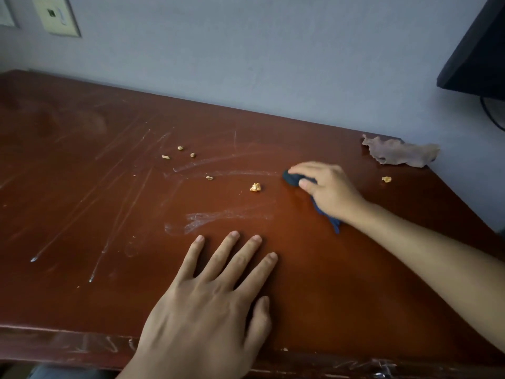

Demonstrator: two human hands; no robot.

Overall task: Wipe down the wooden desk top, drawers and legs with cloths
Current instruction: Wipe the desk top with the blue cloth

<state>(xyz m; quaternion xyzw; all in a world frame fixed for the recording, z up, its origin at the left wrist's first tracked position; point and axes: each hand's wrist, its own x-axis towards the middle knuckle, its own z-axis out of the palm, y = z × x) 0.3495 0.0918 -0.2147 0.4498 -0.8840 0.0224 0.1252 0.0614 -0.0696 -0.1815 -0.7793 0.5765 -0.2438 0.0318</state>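
Resting flat near the lower centre of the frame, the left hand [210,305] lies palm-down on the wooden bench [82,187] with its fingers straight and spread, grasping nothing; its wrist crosses the front edge of the bench. The right hand [326,187], right of centre, grips a dark blue cloth [292,178] bunched under its curled fingers and pressed to the bench surface. A tail of the same cloth trails from under the wrist toward the lower right.

A second cloth, the brown cloth [399,153], lies crumpled in the right part of the frame, at the back corner of the bench against the wall [246,50], well apart from both hands.

Several pale crumbs [255,187] lie scattered on the bench: one just left of the right hand, one to its right, and a loose group farther toward the upper left. Whitish streaks and smears mark the reddish-brown surface across the left and centre of the frame.

A wall plate [56,16] is mounted at the upper left. The dark corner of a monitor [475,50] enters at the upper right, with a cable hanging below it.
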